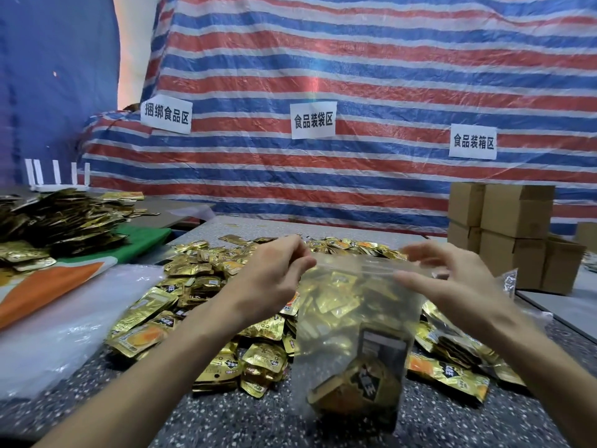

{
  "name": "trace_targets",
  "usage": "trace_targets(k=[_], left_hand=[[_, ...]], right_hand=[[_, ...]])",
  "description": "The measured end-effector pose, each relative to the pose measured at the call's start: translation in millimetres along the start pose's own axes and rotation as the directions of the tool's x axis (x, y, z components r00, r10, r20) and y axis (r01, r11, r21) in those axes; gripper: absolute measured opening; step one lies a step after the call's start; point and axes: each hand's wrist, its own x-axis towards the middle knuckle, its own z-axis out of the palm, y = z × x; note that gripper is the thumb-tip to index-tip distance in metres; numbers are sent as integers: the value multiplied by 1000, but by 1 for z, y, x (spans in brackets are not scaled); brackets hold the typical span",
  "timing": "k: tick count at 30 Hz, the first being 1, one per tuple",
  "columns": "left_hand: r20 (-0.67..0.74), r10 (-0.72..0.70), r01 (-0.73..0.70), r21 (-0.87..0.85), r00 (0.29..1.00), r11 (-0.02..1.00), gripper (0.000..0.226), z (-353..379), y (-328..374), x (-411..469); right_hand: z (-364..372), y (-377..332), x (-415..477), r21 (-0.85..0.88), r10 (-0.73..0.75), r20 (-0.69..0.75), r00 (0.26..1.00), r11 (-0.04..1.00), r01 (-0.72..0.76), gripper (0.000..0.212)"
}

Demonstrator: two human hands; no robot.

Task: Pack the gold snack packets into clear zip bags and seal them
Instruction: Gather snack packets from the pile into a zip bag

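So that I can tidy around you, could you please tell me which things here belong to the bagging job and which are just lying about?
In the job: clear zip bag, held at its top by left hand and right hand; gold snack packets heaped on the table.
Lying about: cardboard boxes; paper signs; green and orange cloth.

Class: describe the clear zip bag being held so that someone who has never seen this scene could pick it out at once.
Start at the speckled table under the striped tarp, heaped with loose gold packets. Above the heap, the left hand and right hand hold the clear zip bag by its top. Unlike the loose heap, it is see-through, upright, with packets inside.
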Motion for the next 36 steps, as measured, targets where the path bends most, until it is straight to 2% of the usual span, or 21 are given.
trace_targets(k=[2,4,6,17,21,28,36], left_hand=[[0,27,-27,-7,1000,1000,13,2,3,0],[-1,33,-33,-47,999,998,11,2,5,1],[1,39,-38,-88,999,995,10,0,6,1],[29,82,-76,-174,996,982,8,-12,-5,-8],[28,84,-78,-177,996,981,19,-13,-6,-12],[-17,97,-98,-124,995,987,5,-10,-4,-12],[-97,82,-98,-173,992,980,5,-5,4,-15]], right_hand=[[8,-19,-1,-153,-163,82,983,973,174,53],[22,-36,3,-235,-263,166,950,925,298,45],[33,-48,9,-257,-299,189,935,904,341,40],[44,-57,29,-128,-304,268,914,929,346,3],[47,-55,28,-201,-314,263,912,907,370,5],[47,-56,24,-229,-322,322,890,886,403,14],[50,-57,24,-265,-306,366,879,871,414,7]])
